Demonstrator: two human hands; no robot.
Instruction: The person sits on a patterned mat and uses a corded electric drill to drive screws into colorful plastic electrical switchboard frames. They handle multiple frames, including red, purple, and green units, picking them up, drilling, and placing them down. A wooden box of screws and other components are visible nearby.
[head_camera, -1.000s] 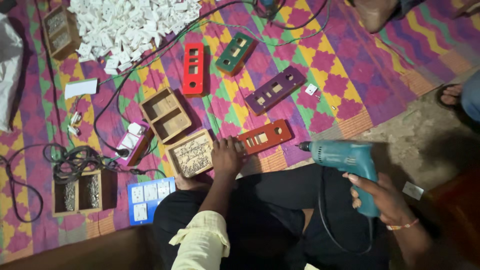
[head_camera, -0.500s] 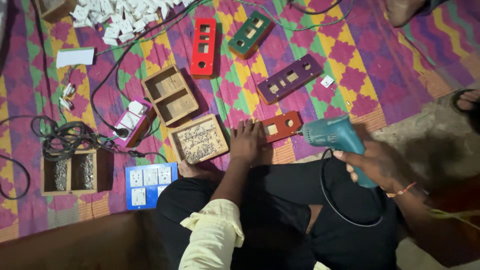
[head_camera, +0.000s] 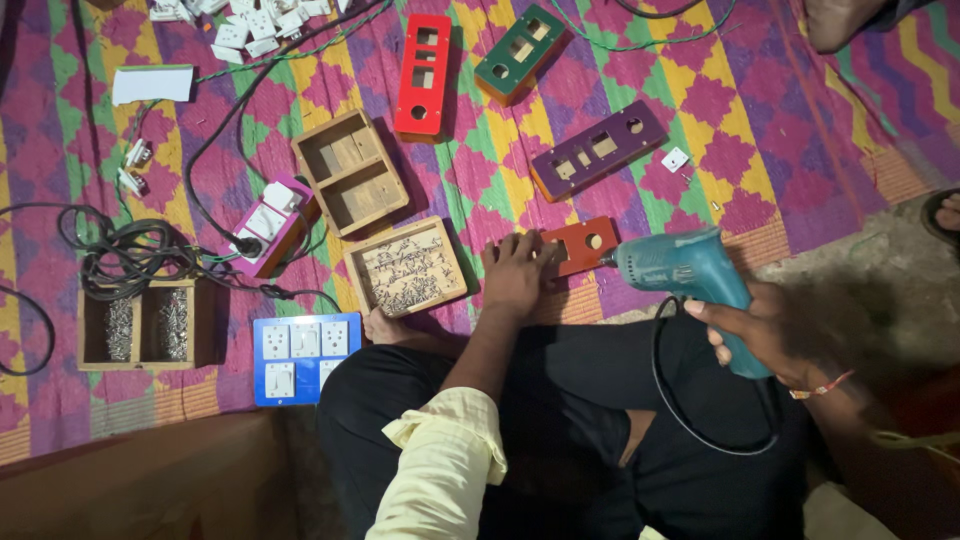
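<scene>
**Ana:** Head view shows the left hand (head_camera: 517, 272) pressed flat on the orange-red switch board (head_camera: 583, 246), not closed around it, pinning it to the woven mat (head_camera: 760, 120). The right hand (head_camera: 765, 330) is wrapped tight round the teal electric drill (head_camera: 690, 275), whose tip sits at the board's right end.

**Ben:** I'd keep those fingers well back from the bit and hold the drill level and straight.

**Ana:** Its cord (head_camera: 665, 400) loops just under the grip and could drag. Left of the pinning hand lie a wooden tray of screws (head_camera: 407, 267) and a blue switch panel (head_camera: 303, 355); beyond it, a purple board (head_camera: 598, 150).
</scene>
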